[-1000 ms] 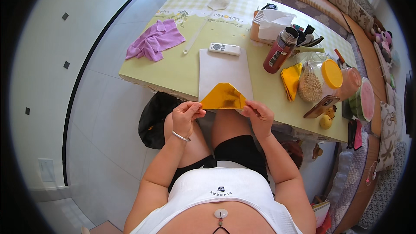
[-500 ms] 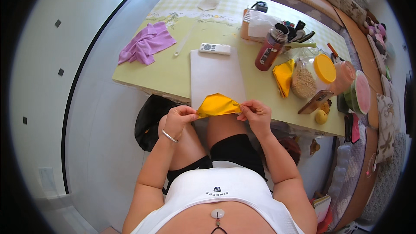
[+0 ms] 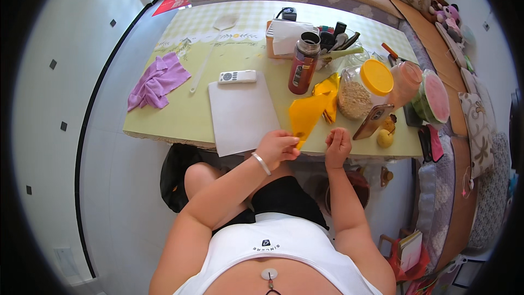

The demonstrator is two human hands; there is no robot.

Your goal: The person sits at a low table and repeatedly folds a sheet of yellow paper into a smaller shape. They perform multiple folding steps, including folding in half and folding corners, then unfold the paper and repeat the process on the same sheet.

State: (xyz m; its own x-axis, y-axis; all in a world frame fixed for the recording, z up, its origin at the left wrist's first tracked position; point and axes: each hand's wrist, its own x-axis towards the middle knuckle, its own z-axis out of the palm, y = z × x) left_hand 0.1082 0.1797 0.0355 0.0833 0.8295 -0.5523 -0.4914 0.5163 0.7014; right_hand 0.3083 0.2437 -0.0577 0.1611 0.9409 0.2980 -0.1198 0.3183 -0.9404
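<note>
My left hand (image 3: 279, 148) pinches the lower corner of a thin, shiny gold-yellow sheet (image 3: 305, 116), which slants up and away over the table. Its upper end overlaps a crumpled gold-yellow piece (image 3: 331, 88) lying beside the clear jar. To the right of the sheet, my right hand (image 3: 338, 146) is raised at the table's near edge with its fingers curled together. Nothing shows between them, and the hand is apart from the sheet. A white paper pad (image 3: 243, 114) lies left of the sheet, with a white remote control (image 3: 237, 77) on its far end.
A dark red bottle (image 3: 303, 65) stands beyond the sheet. To its right are a yellow-lidded jar (image 3: 357, 95), a leaning phone (image 3: 373, 122), a yellow fruit (image 3: 385, 139) and a cut watermelon (image 3: 432, 98). Purple cloth (image 3: 158, 82) and a white fly swatter (image 3: 203, 65) lie left.
The gold-yellow sheet has moved from above my lap, right and forward to the other gold piece. My right hand has let go of it; my left still holds it. The view has shifted.
</note>
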